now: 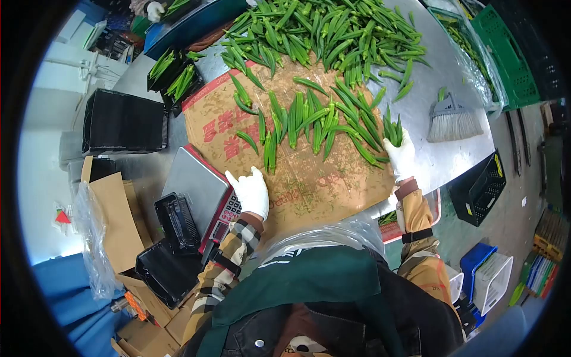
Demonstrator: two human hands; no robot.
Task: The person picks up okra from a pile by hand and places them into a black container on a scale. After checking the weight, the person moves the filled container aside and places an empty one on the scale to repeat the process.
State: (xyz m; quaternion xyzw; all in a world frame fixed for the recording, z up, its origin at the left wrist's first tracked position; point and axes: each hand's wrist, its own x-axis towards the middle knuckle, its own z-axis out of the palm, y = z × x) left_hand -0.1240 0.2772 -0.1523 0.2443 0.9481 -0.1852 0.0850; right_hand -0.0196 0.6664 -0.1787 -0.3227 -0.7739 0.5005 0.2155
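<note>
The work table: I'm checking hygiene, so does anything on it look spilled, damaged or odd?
Two things stand out. The cardboard sheet under the okra looks blotched and stained, with green scraps littering its near part. A brush head also lies on the metal table, odd so close to produce.

There is one scale point(189, 176) and one brush point(454, 121).

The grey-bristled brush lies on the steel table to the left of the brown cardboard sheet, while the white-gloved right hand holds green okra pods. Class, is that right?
No: the head view shows the grey-bristled brush right of the brown cardboard sheet, not left. It does lie on the steel table, and the right hand does hold green okra pods.
</note>
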